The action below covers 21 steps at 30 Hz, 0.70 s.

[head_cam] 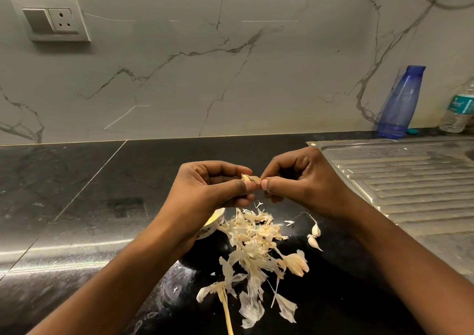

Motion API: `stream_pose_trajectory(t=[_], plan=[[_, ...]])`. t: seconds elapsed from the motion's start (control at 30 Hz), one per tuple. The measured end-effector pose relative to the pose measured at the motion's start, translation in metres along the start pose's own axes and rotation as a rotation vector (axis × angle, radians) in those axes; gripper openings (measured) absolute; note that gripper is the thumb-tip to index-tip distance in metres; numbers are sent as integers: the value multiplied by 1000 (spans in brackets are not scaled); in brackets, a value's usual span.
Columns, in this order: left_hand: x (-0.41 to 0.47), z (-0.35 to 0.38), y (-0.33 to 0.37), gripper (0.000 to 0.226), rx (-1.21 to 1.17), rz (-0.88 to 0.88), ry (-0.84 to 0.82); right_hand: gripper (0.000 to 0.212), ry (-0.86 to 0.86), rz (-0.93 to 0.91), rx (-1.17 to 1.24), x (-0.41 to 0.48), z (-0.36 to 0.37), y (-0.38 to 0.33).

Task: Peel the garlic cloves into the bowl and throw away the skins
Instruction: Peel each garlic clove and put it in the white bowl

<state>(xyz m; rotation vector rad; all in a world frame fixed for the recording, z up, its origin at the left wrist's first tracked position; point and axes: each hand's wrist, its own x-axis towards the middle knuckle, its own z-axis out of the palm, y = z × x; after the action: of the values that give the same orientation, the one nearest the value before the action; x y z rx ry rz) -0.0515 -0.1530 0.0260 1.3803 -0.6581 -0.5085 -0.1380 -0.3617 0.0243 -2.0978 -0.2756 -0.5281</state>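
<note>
Above the black counter, my left hand (213, 188) and my right hand (297, 178) meet at one garlic clove (248, 178). The left hand's fingers and thumb pinch the clove. My right thumb and forefinger pinch its papery skin at the tip. Below the hands lies a heap of garlic skins (256, 247), spreading toward me. Two unpeeled cloves (315, 236) lie to the right of the heap. A small pale bowl (214, 223) sits under my left wrist, mostly hidden by it.
A steel sink drainboard (410, 180) fills the right side. A blue bottle (400, 103) and a clear water bottle (459, 109) stand against the marble wall. A wall socket (51, 19) is at upper left. A dry garlic stalk (227, 314) lies near the front edge.
</note>
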Motion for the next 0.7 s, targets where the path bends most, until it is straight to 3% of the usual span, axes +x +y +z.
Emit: stream_pose_trajectory(t=[0.37, 0.7], plan=[[2, -3, 4, 40, -216, -94, -19, 14, 94, 7, -4, 1, -13, 4], [8, -12, 5, 41, -219, -149, -28, 20, -150, 75, -110, -2, -10, 4]])
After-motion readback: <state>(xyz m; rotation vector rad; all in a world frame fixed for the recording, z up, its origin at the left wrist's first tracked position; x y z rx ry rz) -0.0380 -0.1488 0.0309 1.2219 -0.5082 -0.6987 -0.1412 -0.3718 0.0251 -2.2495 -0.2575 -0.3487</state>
